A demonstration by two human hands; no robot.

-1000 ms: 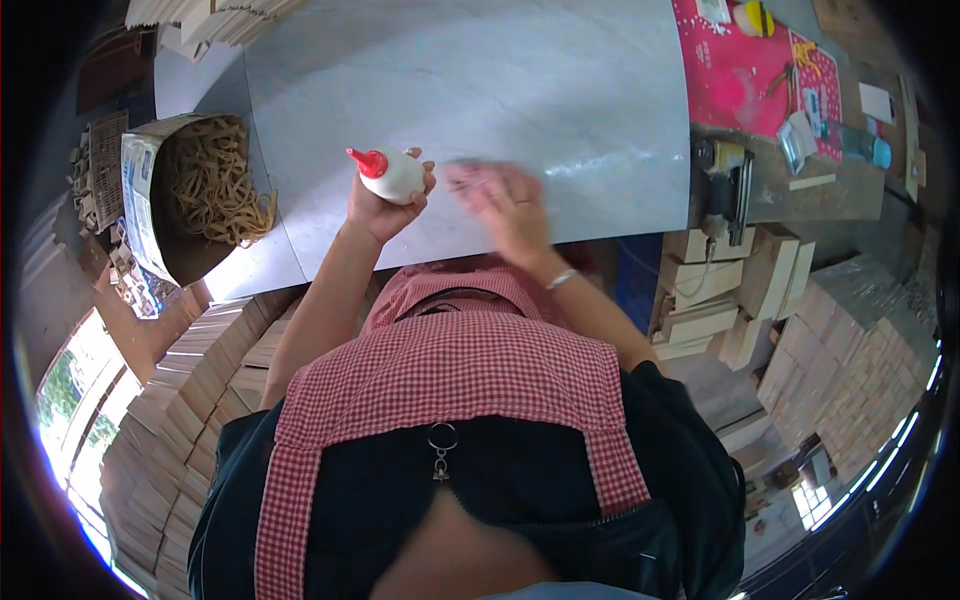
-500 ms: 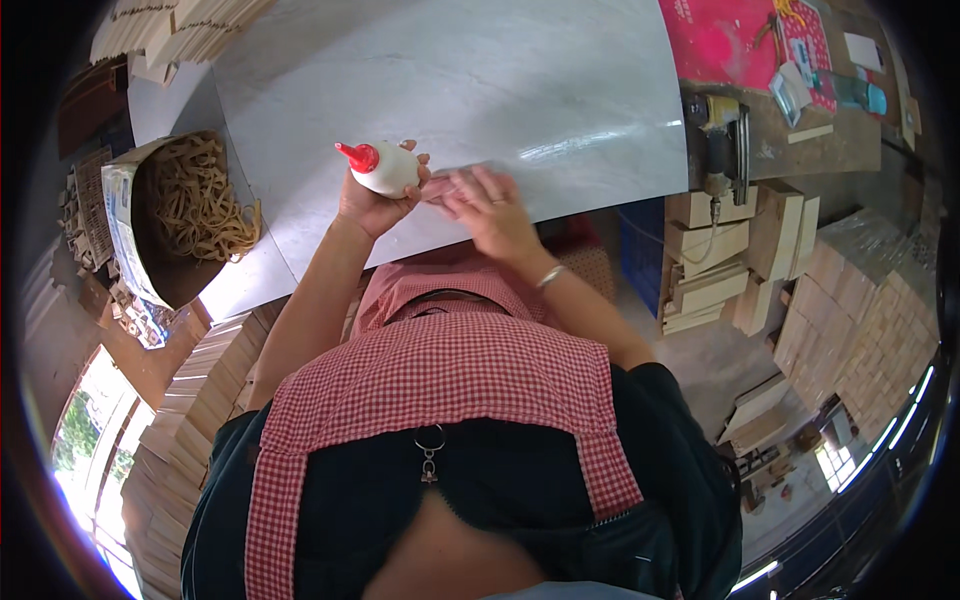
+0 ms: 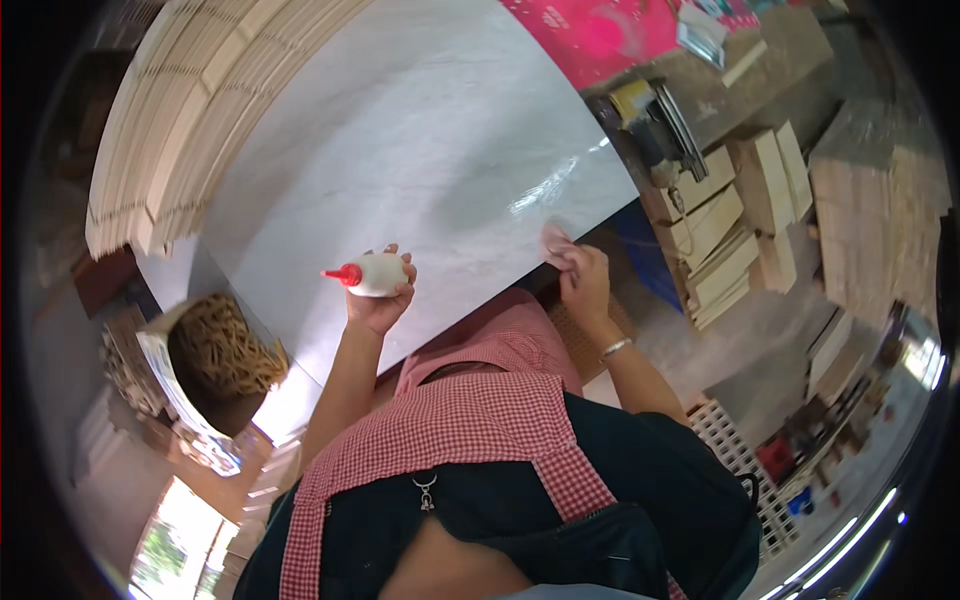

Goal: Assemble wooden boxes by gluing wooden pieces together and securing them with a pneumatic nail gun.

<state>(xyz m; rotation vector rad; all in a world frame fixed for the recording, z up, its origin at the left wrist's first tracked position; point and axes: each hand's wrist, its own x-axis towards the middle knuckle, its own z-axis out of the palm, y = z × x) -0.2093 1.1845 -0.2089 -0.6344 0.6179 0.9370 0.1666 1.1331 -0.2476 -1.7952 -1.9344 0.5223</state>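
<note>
I see left grip (image 3: 379,310) wrapped round white bottle (image 3: 383,276), red nozzle (image 3: 345,273) pointing left, over near part of bench (image 3: 400,150). Right grip (image 3: 588,277) closed on blurred pinkish cloth (image 3: 556,244) at bench's near right edge. Tan bands (image 3: 222,345) in box (image 3: 160,365) at left.

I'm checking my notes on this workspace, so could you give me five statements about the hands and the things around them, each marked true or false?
1. The left hand holds a white bottle. True.
2. The bottle's red nozzle points toward the picture's right. False: it points left.
3. An open box with tan strips in it is to the left of the bottle. True.
4. The right hand grips the yellow-and-black power tool. False: it holds a pinkish cloth; the tool lies beyond the table's right edge.
5. Pale wooden pieces are at the picture's upper left. True.
</note>
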